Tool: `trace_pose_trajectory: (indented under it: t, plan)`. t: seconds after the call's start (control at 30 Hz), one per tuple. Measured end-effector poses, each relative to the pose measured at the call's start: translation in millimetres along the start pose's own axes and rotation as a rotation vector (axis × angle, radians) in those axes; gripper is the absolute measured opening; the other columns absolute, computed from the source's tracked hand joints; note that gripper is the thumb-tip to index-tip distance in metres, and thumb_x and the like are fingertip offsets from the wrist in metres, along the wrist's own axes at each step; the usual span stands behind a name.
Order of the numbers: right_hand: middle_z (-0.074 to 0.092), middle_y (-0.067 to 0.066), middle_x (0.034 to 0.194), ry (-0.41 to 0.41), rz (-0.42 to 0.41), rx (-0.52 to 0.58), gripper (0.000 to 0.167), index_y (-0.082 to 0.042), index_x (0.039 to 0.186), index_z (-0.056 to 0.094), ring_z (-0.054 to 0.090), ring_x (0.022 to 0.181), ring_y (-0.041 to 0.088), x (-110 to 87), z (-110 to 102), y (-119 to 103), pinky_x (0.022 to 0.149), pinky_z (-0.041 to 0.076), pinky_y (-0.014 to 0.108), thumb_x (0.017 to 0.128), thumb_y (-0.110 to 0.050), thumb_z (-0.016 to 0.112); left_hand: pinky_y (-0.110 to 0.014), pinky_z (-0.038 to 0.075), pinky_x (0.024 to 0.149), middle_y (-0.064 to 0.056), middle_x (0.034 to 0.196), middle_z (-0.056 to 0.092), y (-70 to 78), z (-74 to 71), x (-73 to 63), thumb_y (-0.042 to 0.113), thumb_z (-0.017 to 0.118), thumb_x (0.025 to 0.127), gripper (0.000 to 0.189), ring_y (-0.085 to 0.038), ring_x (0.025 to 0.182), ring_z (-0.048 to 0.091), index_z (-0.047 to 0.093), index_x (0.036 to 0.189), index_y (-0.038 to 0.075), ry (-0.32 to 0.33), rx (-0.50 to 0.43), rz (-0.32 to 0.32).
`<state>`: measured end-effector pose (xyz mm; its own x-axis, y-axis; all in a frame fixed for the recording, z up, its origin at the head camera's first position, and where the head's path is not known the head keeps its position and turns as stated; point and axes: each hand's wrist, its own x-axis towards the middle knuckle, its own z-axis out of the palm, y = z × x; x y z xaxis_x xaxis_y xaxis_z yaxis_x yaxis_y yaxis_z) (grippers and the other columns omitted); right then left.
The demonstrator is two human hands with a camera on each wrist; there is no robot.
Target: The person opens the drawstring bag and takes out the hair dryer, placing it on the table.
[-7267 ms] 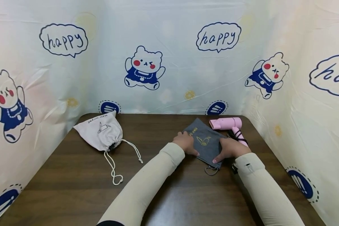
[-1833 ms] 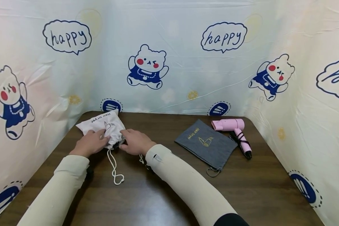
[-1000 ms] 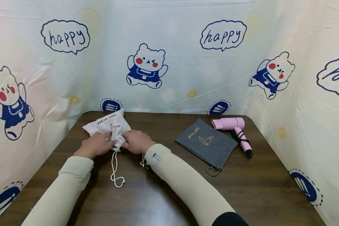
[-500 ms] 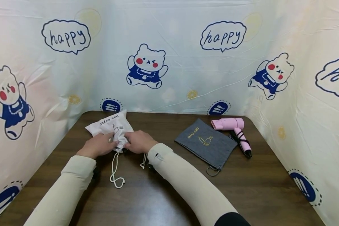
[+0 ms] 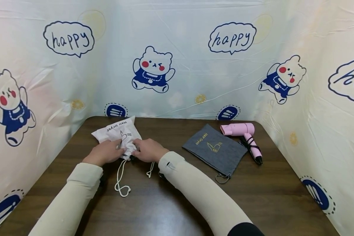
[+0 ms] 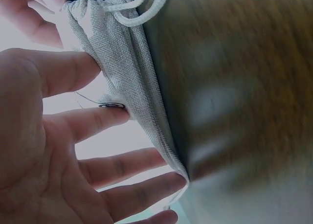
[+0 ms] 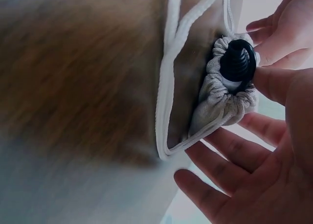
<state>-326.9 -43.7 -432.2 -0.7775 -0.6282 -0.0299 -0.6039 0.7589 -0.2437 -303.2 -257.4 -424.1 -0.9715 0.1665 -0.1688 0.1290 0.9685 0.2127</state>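
Note:
A pale drawstring bag [image 5: 113, 131] printed "Hair Dryer" lies at the back left of the table, its mouth toward me. My left hand [image 5: 104, 152] rests along its left side; the left wrist view shows fingers spread fairly straight, tips touching the cloth [image 6: 128, 72]. On the other side, my right hand [image 5: 150, 150] has its thumb by the gathered mouth, with the other fingers extended along the bag in the right wrist view. A black ribbed cord end with a loop [image 7: 235, 62] pokes out of the mouth. White drawstrings [image 5: 117, 183] trail forward.
A flat dark grey bag [image 5: 213, 149], also lettered "Hair Dryer", lies right of centre. Beside it is a pink folding hair dryer [image 5: 238, 129] with black cord wrapped round its handle. A printed curtain [image 5: 177, 39] encloses the back and sides of the wooden table [image 5: 153, 209].
Both hands were at the grey bag earlier, then moved left to the pale bag. Over the last second or so the pale bag has slid right, turning slightly, with both hands on it.

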Motion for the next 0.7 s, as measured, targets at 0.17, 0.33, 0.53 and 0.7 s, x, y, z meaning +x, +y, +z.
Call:
trace_pose_trajectory:
  t: [0.17,0.33,0.53,0.7]
  plan:
    - [0.068,-0.002,0.137,-0.018,0.012,0.004,0.053,-0.027,0.154,0.047,0.068,0.119,0.015,-7.0,-1,4,0.098,0.053,0.033,0.106,-0.049,0.052,-0.072,0.039,0.104,-0.036,0.150,0.046,7.9,-0.2,-0.7,0.044,0.052,0.104,0.071,-0.055,0.140,0.040,0.040,0.154,-0.004,-0.009,-0.002,0.007]
    - [0.071,0.000,0.130,-0.026,0.015,-0.025,0.051,-0.027,0.151,0.047,0.070,0.113,0.016,-14.1,-3,6,0.093,0.054,0.034,0.106,-0.050,0.051,-0.071,0.039,0.105,-0.036,0.149,0.046,14.1,2.2,-1.4,0.044,0.052,0.104,0.070,-0.055,0.139,0.041,0.041,0.154,-0.003,-0.006,0.009,0.032]
    - [0.074,0.003,0.118,-0.021,0.007,-0.057,0.045,-0.025,0.144,0.050,0.071,0.103,0.016,-21.5,-2,8,0.080,0.055,0.034,0.107,-0.049,0.051,-0.071,0.039,0.105,-0.035,0.149,0.047,20.5,4.3,-3.0,0.044,0.052,0.104,0.069,-0.055,0.140,0.041,0.042,0.155,-0.002,-0.009,0.007,0.047]
    - [0.074,0.004,0.109,-0.024,0.008,-0.060,0.040,-0.025,0.137,0.052,0.072,0.094,0.017,-25.6,-2,12,0.074,0.054,0.034,0.106,-0.049,0.051,-0.071,0.039,0.105,-0.035,0.151,0.046,25.2,7.0,-2.9,0.044,0.052,0.104,0.070,-0.055,0.141,0.040,0.041,0.156,-0.001,-0.014,0.007,0.049]
